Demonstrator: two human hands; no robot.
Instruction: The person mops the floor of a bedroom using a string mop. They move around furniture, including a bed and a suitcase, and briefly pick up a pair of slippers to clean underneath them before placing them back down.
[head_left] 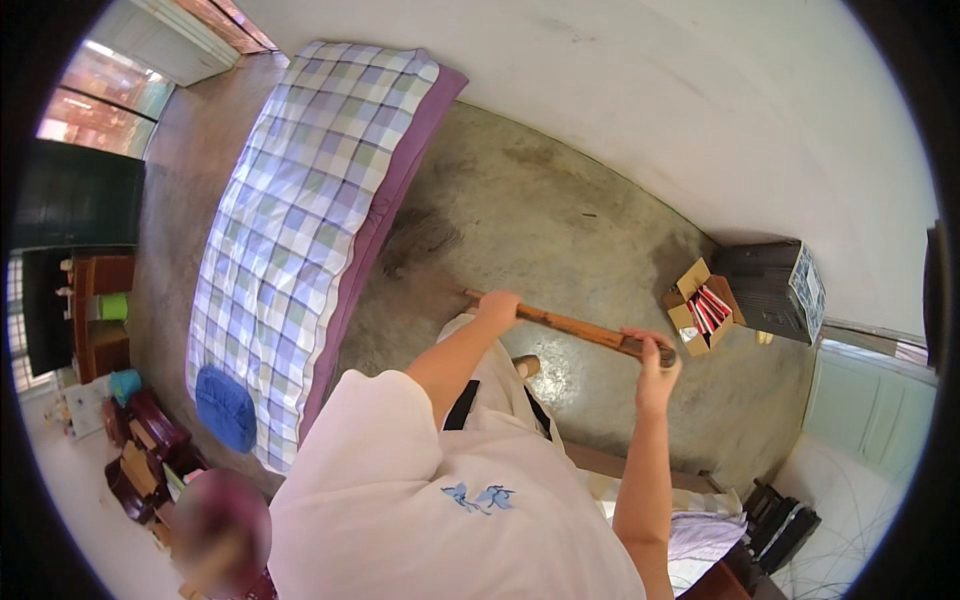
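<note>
A brown wooden pole (580, 328) crosses in front of my body, held in both fists. Nearer its left end, my left hand (497, 310) is wrapped round it. My right hand (655, 368) is closed about the thicker right end. Past my left hand the pole shows only a short stub, close to the bed's side. A dark, streaky patch (425, 238) lies on the floor beyond that end; I cannot tell whether it is bristles or a stain.
A bed with a checked cover (300, 200) and a blue cushion (227, 408) stands on the left. An open cardboard box (688, 285) of red items sits at the right by a dark case (765, 290) along the wall. Cluttered furniture (150, 440) is at the lower left.
</note>
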